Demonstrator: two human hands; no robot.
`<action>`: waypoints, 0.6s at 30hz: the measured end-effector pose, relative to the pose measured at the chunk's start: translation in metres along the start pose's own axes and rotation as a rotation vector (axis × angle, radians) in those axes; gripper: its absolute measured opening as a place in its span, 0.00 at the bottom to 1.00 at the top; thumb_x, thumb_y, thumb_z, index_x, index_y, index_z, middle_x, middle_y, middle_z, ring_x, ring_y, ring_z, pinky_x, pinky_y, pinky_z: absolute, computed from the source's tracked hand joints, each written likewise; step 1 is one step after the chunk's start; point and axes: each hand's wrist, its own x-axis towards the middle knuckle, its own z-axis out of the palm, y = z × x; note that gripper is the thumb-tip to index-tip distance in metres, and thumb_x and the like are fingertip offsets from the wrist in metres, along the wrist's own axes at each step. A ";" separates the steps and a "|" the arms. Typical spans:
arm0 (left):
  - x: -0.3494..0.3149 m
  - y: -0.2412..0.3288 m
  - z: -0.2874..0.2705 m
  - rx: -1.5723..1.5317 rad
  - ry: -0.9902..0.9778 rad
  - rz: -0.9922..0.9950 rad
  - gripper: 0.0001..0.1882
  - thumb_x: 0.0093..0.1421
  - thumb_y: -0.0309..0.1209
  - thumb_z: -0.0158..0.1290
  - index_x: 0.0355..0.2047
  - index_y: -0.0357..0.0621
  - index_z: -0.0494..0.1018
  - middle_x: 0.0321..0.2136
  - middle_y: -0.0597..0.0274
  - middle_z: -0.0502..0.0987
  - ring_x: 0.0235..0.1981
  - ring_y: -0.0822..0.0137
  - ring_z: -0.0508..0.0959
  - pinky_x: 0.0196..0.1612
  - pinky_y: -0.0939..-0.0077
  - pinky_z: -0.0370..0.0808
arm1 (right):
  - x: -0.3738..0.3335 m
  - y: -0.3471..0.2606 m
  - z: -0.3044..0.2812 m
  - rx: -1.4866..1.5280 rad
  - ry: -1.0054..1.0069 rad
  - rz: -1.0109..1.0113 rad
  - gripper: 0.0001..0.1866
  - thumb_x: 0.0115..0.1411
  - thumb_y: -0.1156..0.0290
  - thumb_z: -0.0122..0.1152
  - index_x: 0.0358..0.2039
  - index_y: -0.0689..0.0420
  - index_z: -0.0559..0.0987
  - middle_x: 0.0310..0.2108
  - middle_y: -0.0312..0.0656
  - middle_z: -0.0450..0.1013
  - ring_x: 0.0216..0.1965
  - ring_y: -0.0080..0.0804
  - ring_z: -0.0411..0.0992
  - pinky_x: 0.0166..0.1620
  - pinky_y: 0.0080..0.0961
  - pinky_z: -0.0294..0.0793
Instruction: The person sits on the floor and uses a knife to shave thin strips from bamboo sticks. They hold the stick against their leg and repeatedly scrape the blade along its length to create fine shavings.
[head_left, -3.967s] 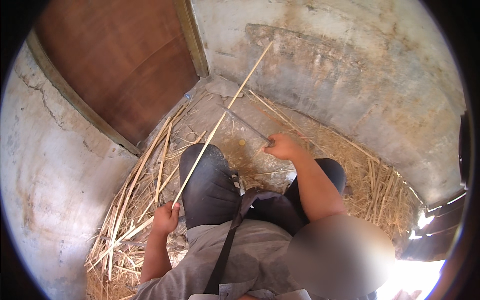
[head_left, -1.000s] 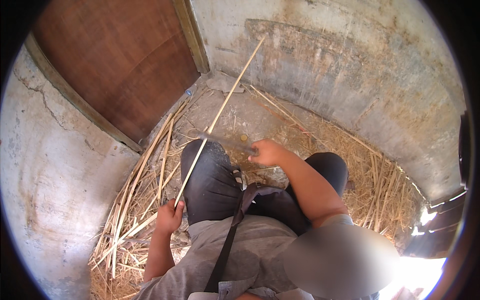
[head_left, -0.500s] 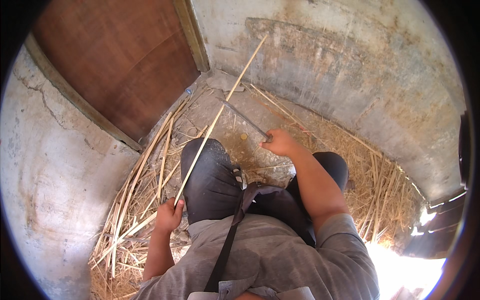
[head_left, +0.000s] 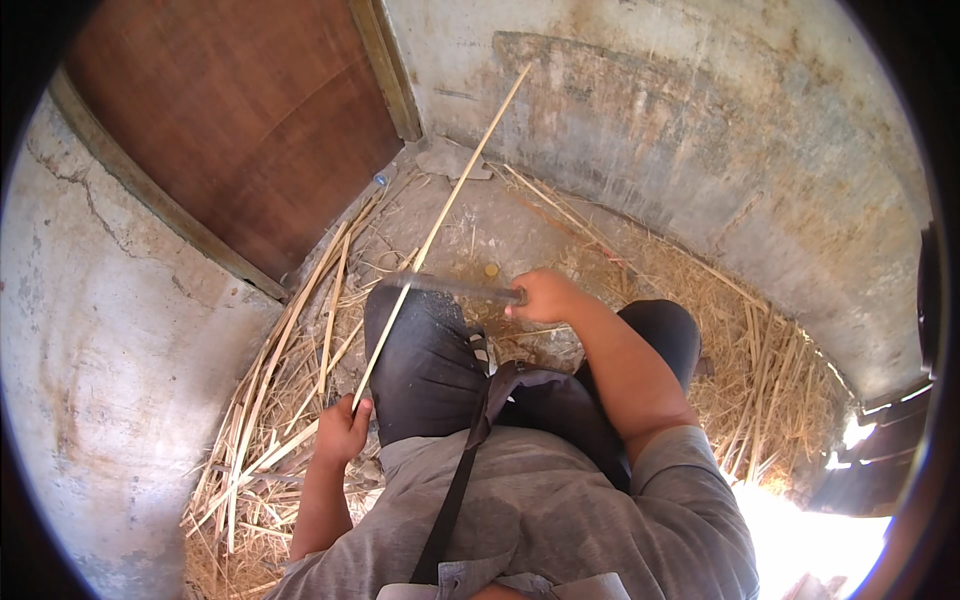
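Observation:
My left hand (head_left: 343,430) grips the near end of a long pale cane stick (head_left: 440,220) that slants up across my left knee toward the far wall. My right hand (head_left: 545,296) holds a knife (head_left: 450,286) by its handle, and the blade lies across the stick just above my left knee (head_left: 420,340). The blade looks blurred. I am seated on the ground in dark trousers and a grey shirt with a dark strap across the chest.
Split cane strips and shavings (head_left: 290,400) lie heaped on the ground at my left and at my right (head_left: 760,390). A brown wooden door (head_left: 250,130) stands at the upper left. Rough concrete walls (head_left: 700,130) curve around the corner.
My right hand has swung the knife from raised beside the stick down and left, so that the blade meets the stick. My left hand has kept its hold on the stick's near end.

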 end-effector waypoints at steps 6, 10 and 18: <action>0.001 0.007 -0.001 -0.028 -0.013 -0.024 0.30 0.71 0.53 0.48 0.26 0.36 0.70 0.17 0.43 0.74 0.23 0.41 0.78 0.28 0.53 0.71 | 0.001 0.027 0.001 0.136 0.233 0.198 0.28 0.54 0.50 0.70 0.46 0.60 0.83 0.43 0.56 0.79 0.47 0.56 0.77 0.52 0.43 0.76; -0.001 0.010 -0.002 -0.024 0.000 -0.020 0.30 0.71 0.53 0.48 0.26 0.36 0.70 0.17 0.42 0.74 0.23 0.40 0.77 0.28 0.53 0.71 | 0.001 0.013 0.000 0.140 0.131 0.119 0.28 0.54 0.50 0.70 0.47 0.61 0.82 0.44 0.57 0.79 0.48 0.56 0.77 0.53 0.43 0.76; 0.000 0.002 0.002 -0.005 0.005 -0.010 0.29 0.71 0.53 0.47 0.27 0.36 0.71 0.17 0.41 0.74 0.23 0.38 0.77 0.27 0.52 0.70 | 0.002 -0.008 0.020 0.029 -0.066 -0.064 0.28 0.55 0.49 0.69 0.47 0.59 0.82 0.43 0.56 0.79 0.48 0.56 0.77 0.52 0.44 0.76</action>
